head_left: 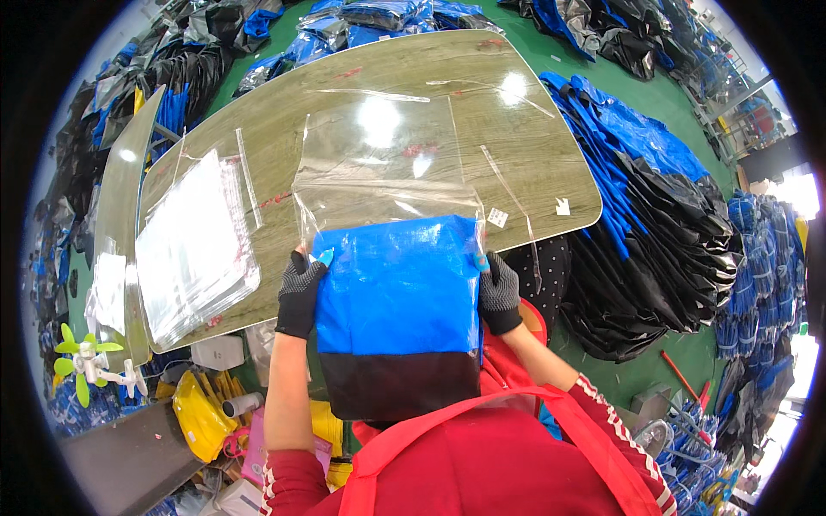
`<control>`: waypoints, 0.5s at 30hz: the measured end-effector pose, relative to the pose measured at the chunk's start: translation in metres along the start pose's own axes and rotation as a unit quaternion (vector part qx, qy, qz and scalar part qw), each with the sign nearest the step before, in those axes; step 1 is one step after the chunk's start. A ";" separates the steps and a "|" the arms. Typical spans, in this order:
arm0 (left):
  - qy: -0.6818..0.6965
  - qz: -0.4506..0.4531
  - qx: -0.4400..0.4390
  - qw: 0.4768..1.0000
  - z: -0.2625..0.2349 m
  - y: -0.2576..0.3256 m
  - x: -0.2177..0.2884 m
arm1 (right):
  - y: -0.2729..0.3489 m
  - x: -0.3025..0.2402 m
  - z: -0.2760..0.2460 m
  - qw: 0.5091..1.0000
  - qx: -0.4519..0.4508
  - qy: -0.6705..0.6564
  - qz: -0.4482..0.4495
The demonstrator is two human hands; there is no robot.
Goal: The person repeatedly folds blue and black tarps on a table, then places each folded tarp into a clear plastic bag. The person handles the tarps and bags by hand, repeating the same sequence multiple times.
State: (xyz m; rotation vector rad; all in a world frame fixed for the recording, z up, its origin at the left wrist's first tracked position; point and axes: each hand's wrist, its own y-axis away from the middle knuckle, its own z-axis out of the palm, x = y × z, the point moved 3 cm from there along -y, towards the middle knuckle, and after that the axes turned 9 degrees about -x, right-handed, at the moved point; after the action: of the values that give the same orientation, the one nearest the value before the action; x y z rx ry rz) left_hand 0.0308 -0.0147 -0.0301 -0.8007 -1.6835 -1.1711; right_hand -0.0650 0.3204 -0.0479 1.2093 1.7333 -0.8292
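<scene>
A flat folded blue and black piece of sheet material (397, 284), its exact kind unclear, lies in front of me over the table's near edge. Its far end is at the mouth of a clear plastic bag (383, 155), which stretches flat away across the tabletop. My left hand (303, 288), in a dark dotted glove, is closed on the left edge of the folded piece and the bag's film. My right hand (499, 292), gloved alike, grips the opposite edge. Light blue coverings show on both thumb tips. The other fingers are mostly hidden beneath.
A stack of clear bags (194, 249) rests on the wood-patterned table (551, 163) to the left, with plastic strips scattered about. Blue and black sheets (645, 249) are heaped on the right. A small green-bladed fan (86, 365) stands lower left, near yellow bags (202, 417).
</scene>
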 end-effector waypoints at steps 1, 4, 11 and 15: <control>0.035 -0.036 -0.054 0.997 0.005 0.003 0.001 | 0.005 0.002 0.000 0.999 -0.003 -0.039 -0.017; 0.065 -0.039 -0.092 0.993 0.013 0.008 0.004 | -0.003 0.016 -0.012 0.989 0.014 -0.129 0.065; -0.097 -0.003 -0.050 0.994 0.019 0.061 -0.027 | 0.039 -0.022 -0.017 0.928 -0.289 -0.162 0.168; 0.061 0.027 -0.126 0.990 0.050 0.117 -0.033 | 0.079 -0.032 -0.021 0.947 -0.188 -0.217 0.141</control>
State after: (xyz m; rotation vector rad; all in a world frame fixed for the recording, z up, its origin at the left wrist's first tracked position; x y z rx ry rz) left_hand 0.1296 0.0722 -0.0261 -0.9049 -1.4223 -1.3844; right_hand 0.0104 0.3509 -0.0138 0.9037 1.2490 -0.5126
